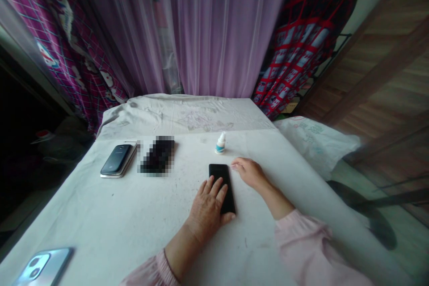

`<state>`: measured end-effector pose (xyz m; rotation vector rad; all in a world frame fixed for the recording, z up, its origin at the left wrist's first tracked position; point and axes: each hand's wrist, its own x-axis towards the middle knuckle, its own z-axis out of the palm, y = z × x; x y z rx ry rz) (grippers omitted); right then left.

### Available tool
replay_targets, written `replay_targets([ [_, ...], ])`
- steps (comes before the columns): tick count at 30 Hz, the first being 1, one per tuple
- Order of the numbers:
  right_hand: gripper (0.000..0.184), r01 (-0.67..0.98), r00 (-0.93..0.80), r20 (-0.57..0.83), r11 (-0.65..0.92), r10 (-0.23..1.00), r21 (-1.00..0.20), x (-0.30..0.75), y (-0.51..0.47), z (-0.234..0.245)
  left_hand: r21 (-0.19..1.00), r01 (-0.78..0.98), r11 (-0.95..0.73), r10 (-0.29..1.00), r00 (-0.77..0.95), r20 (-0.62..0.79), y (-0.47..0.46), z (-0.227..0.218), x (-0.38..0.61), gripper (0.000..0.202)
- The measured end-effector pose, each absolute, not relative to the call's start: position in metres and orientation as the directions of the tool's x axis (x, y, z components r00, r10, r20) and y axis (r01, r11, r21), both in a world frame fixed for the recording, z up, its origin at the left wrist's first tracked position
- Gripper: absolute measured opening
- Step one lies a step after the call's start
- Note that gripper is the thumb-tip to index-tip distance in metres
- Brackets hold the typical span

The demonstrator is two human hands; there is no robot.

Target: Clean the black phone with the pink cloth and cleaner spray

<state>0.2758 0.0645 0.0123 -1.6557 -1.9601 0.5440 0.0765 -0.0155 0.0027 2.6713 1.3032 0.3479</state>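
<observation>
A black smartphone lies screen up on the white-covered table. My left hand rests on it with fingers spread over the screen; the thumb lies by the phone's near right corner. Just past the phone's far right edge is my right hand, its fingers bent and pressed together. Something pale may show at those fingertips, too small to make out. Beyond the phone stands a small white bottle with a blue label and a pointed cap.
Stacked dark phones lie at the left, beside a black object blurred by pixels. A silvery-blue phone lies camera side up at the near left. Purple curtains hang behind the table; a white plastic bag is at the right.
</observation>
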Motion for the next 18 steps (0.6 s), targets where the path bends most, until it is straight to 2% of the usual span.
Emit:
replay_targets([
  [2, 0.025, 0.668, -0.039, 0.083, 0.088, 0.996, -0.739, 0.280, 0.055, 0.012, 0.227, 0.770, -0.597, 0.802, 0.582, 0.135, -0.017, 0.005, 0.078, 0.075],
  [3, 0.026, 0.549, 0.010, 0.036, 0.024, 0.999, -0.836, 0.279, 0.051, 0.012, 0.221, 0.780, -0.585, 0.810, 0.571, 0.132, -0.018, 0.006, 0.080, 0.075],
  [5, 0.026, 0.194, 0.067, -0.105, -0.116, 0.992, -0.974, 0.275, 0.043, 0.014, 0.210, 0.803, -0.558, 0.830, 0.543, 0.127, -0.021, 0.008, 0.083, 0.075],
  [7, 0.029, -0.151, 0.050, -0.236, -0.226, 0.970, -0.962, 0.269, 0.038, 0.017, 0.202, 0.826, -0.526, 0.850, 0.513, 0.119, -0.024, 0.012, 0.085, 0.074],
  [8, 0.030, -0.249, 0.031, -0.272, -0.256, 0.962, -0.934, 0.267, 0.036, 0.018, 0.199, 0.835, -0.512, 0.859, 0.500, 0.112, -0.025, 0.014, 0.086, 0.073],
  [12, 0.031, -0.405, 0.037, -0.340, -0.297, 0.940, -0.864, 0.264, 0.031, 0.019, 0.187, 0.864, -0.468, 0.884, 0.458, 0.094, -0.027, 0.025, 0.087, 0.067],
  [18, 0.038, -0.420, 0.040, -0.344, -0.296, 0.938, -0.858, 0.267, 0.027, 0.016, 0.121, 0.925, -0.360, 0.933, 0.355, 0.061, -0.031, 0.039, 0.095, 0.055],
])
